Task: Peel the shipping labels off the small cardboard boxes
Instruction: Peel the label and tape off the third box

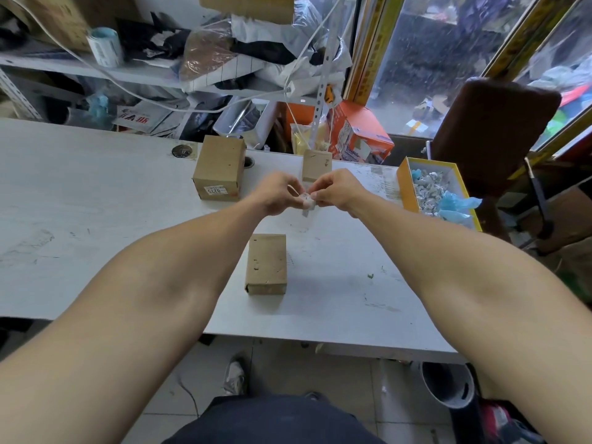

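Observation:
Above the white table, my left hand and my right hand meet and pinch a crumpled white label between their fingertips. Below them a small cardboard box lies flat with no label showing on its top. A bigger cardboard box stands at the back left with a white label on its near face. A third small box stands upright behind my hands, partly hidden by them.
A yellow tray at the table's right edge holds several crumpled labels and blue plastic. Behind the table are cluttered shelves, an orange carton and hanging white cables. A brown chair stands at the right.

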Action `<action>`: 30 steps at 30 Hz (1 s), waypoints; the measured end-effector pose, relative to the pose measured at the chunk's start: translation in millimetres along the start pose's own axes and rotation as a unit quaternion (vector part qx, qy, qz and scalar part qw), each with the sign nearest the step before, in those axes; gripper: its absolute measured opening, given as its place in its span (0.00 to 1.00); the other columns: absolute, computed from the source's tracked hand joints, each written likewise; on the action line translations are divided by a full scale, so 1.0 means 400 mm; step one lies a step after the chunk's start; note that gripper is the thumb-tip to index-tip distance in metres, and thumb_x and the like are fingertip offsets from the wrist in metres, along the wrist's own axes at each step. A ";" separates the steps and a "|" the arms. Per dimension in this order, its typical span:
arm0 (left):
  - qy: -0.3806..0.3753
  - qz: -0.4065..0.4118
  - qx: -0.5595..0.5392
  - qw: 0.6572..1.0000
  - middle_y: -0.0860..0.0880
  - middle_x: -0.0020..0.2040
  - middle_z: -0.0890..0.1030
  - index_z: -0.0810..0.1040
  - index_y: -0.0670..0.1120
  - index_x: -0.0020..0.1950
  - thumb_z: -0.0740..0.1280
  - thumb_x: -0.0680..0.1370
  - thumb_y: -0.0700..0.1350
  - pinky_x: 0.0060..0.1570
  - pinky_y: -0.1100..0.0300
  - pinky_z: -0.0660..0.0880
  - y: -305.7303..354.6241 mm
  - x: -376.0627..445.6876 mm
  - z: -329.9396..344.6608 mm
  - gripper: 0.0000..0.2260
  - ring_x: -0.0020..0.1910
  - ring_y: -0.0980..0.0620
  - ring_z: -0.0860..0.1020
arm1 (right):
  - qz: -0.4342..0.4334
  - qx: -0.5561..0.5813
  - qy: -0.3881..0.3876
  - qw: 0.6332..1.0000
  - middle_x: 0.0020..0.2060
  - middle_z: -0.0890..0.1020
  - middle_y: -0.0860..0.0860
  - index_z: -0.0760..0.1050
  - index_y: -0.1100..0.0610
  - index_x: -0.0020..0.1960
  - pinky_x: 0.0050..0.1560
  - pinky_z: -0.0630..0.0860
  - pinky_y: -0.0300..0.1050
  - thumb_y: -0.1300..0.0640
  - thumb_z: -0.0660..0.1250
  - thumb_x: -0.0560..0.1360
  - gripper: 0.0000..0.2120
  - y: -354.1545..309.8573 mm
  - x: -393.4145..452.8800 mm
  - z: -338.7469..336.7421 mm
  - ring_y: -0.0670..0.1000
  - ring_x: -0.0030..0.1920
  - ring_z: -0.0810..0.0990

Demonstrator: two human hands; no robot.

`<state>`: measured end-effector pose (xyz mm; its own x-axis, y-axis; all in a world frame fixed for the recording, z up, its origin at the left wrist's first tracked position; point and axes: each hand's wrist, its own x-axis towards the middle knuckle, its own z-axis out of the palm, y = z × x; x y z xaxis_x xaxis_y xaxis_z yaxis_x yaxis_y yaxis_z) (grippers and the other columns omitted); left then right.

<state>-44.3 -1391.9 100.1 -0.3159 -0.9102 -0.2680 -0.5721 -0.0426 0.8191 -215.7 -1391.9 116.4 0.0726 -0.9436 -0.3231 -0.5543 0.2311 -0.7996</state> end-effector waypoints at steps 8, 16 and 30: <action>0.028 0.015 -0.056 0.998 0.45 0.41 0.84 0.82 0.42 0.48 0.77 0.72 0.40 0.58 0.44 0.79 0.000 -0.001 0.019 0.08 0.45 0.47 0.83 | -0.027 -0.062 0.046 0.997 0.41 0.84 0.54 0.84 0.59 0.48 0.34 0.77 0.31 0.64 0.72 0.74 0.04 0.020 -0.004 0.006 0.48 0.40 0.84; 0.135 0.009 0.124 0.983 0.54 0.39 0.84 0.84 0.53 0.40 0.71 0.75 0.58 0.59 0.43 0.73 0.013 0.052 0.039 0.11 0.46 0.52 0.81 | -0.003 0.027 -0.012 1.000 0.44 0.84 0.57 0.82 0.63 0.52 0.43 0.81 0.37 0.61 0.70 0.75 0.07 0.021 -0.025 -0.011 0.51 0.44 0.85; -0.007 0.023 0.004 1.000 0.42 0.50 0.83 0.79 0.43 0.45 0.70 0.79 0.43 0.40 0.63 0.71 0.128 0.043 0.175 0.04 0.45 0.52 0.78 | 0.026 0.039 0.046 0.998 0.42 0.85 0.60 0.83 0.64 0.47 0.38 0.82 0.39 0.62 0.71 0.75 0.05 0.146 -0.065 -0.149 0.54 0.41 0.86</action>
<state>-131.9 -1381.0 101.9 -0.3530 -0.9053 -0.2364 -0.5621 0.0032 0.8271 -299.4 -1368.1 108.4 -0.0319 -0.9469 -0.3199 -0.4886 0.2940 -0.8215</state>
